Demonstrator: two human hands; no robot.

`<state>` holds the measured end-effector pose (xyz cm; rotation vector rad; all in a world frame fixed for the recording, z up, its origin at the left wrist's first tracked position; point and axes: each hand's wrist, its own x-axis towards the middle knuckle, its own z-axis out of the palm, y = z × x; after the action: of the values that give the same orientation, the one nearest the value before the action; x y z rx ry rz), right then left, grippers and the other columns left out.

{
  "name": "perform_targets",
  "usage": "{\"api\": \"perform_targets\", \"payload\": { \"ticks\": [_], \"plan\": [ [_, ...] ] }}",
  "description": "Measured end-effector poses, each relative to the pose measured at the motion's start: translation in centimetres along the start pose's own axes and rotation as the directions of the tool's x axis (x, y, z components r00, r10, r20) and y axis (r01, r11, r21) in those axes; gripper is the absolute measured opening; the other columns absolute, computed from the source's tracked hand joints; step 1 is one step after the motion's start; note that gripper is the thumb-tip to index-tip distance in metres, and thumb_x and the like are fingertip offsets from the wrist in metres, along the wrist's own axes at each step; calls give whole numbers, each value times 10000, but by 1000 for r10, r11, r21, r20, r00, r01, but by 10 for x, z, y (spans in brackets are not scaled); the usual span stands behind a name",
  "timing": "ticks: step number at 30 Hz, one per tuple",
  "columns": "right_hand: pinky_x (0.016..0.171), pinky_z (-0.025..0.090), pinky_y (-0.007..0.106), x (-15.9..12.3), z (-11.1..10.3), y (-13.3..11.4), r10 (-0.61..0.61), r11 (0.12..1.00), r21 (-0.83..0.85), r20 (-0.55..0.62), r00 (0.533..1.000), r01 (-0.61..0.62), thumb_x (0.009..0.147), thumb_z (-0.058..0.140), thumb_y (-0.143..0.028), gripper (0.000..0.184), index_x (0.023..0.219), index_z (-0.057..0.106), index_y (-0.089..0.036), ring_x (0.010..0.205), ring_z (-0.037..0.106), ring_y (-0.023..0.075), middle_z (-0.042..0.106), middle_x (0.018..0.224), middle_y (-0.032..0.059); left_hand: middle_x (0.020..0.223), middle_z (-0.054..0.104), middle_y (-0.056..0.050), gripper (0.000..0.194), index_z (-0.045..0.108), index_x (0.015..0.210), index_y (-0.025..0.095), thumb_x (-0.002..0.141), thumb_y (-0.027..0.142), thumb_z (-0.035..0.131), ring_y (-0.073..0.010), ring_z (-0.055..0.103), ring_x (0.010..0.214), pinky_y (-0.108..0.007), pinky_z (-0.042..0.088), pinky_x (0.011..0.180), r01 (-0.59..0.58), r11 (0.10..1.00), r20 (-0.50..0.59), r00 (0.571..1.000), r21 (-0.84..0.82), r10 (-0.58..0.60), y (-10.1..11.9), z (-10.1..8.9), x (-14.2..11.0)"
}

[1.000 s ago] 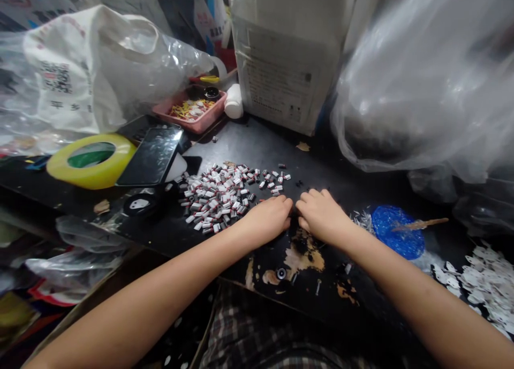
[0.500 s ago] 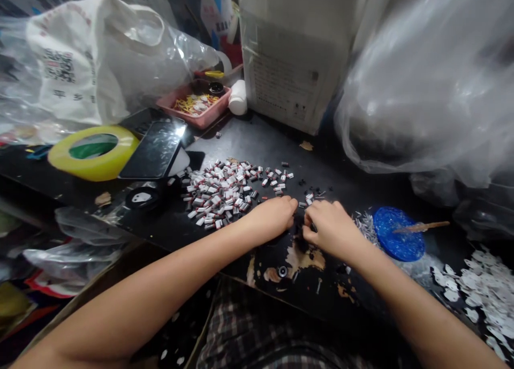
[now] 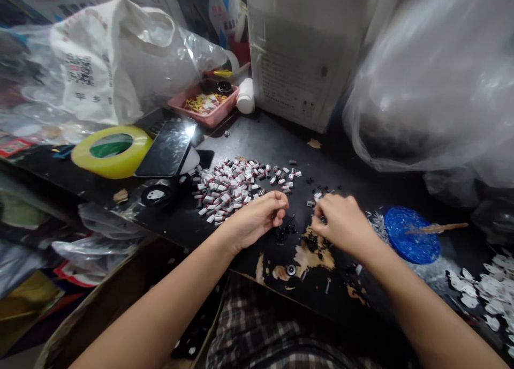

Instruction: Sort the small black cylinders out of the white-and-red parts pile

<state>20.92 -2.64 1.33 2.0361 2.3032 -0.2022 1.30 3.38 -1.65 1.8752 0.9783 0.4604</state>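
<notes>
My left hand [image 3: 263, 216] is raised over the bench with its fingers curled into a pinch; whatever lies between them is too small to make out. Small black parts [image 3: 286, 231] lie just beside it. To its left spreads a pile of small white-and-grey cylinders [image 3: 227, 189] with red bits. My right hand [image 3: 341, 219] bends down to the bench, fingertips together, and what they hold, if anything, is hidden. A few loose cylinders [image 3: 315, 198] and black bits are by its fingers. Thin metal pins [image 3: 377, 225] lie to its right.
A blue round lid [image 3: 413, 246] with a wooden stick [image 3: 437, 228] lies on the right, near white flat pieces [image 3: 490, 288]. Yellow tape [image 3: 140, 149], a phone [image 3: 166, 148] and a pink tray [image 3: 211, 117] are at left. A carton [image 3: 293, 85] and plastic bags [image 3: 425, 90] stand behind.
My left hand has moved away from the right hand and turned, uncovering the black parts. My right hand stays low over the bench. The whole view has shifted slightly.
</notes>
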Motion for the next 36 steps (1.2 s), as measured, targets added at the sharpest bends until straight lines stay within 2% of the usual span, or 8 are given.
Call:
{"api": "perform_targets", "payload": {
  "ticks": [3, 6, 14, 20, 25, 28, 31, 36],
  "plan": [
    [739, 296, 320, -7, -2, 10, 71, 997, 4, -7, 997, -71, 858, 523, -262, 114, 787, 579, -193, 856, 579, 195, 635, 872, 30, 813, 600, -33, 241, 548, 839, 191, 948, 355, 408, -185, 600, 768, -334, 499, 721, -19, 984, -12, 1000, 176, 22, 3, 6, 4],
    [751, 302, 328, -13, 2, 9, 60, 998, -30, 7, 998, -60, 863, 530, -262, 111, 796, 585, -192, 888, 576, 205, 636, 893, 37, 896, 600, -56, 98, 560, 859, 183, 907, 253, 510, -232, 587, 900, -389, 447, 864, -62, 932, 20, 998, 357, 59, 2, 13, 8],
    [774, 315, 412, -14, 8, -7, 84, 989, -121, 26, 996, -80, 884, 499, -200, 148, 856, 621, -122, 901, 582, 294, 633, 937, 136, 903, 622, -109, 66, 561, 929, 147, 896, 169, 508, -276, 600, 887, -399, 450, 825, -97, 835, 137, 990, 542, 26, 0, 24, 9],
    [807, 343, 438, -11, 9, -11, 60, 998, -8, 38, 997, -60, 832, 524, -160, 133, 864, 636, -97, 902, 591, 309, 643, 936, 158, 779, 585, -70, 56, 551, 810, 168, 835, 120, 538, -253, 573, 774, -394, 421, 787, -45, 915, 132, 991, 402, -10, -2, 20, 14],
    [785, 410, 306, -4, 2, 16, 96, 971, 217, 30, 995, -100, 808, 580, -201, 65, 806, 636, -168, 811, 617, 177, 671, 904, 58, 658, 517, 6, 112, 562, 771, 187, 852, 263, 546, -163, 494, 609, -290, 397, 609, 3, 1000, 158, 987, 30, -8, 10, 10, 30],
    [628, 431, 210, 10, -15, 62, 195, 919, 342, 34, 980, -194, 791, 607, -209, 58, 785, 652, -172, 689, 623, 124, 693, 794, 20, 597, 412, 46, 316, 489, 698, 189, 910, 419, 454, -98, 382, 486, -231, 340, 473, 30, 966, 155, 988, -256, 10, 32, 21, 62],
    [544, 429, 214, 31, -42, 120, 304, 868, 407, 16, 952, -284, 821, 589, -242, 135, 804, 686, -149, 584, 619, 137, 684, 644, 21, 638, 427, 48, 344, 471, 716, 177, 939, 438, 444, -74, 385, 486, -216, 354, 470, 28, 896, 81, 997, -444, 9, 72, 49, 124],
    [696, 477, 299, 51, -77, 187, 482, 833, 402, -193, 855, -379, 903, 511, -269, 303, 1051, 666, -54, 799, 666, 224, 718, 894, 151, 902, 616, -36, 254, 585, 967, 146, 942, 384, 501, -140, 588, 727, -310, 503, 657, 32, 854, 11, 999, -520, -31, 144, 98, 241]
  ]
}}
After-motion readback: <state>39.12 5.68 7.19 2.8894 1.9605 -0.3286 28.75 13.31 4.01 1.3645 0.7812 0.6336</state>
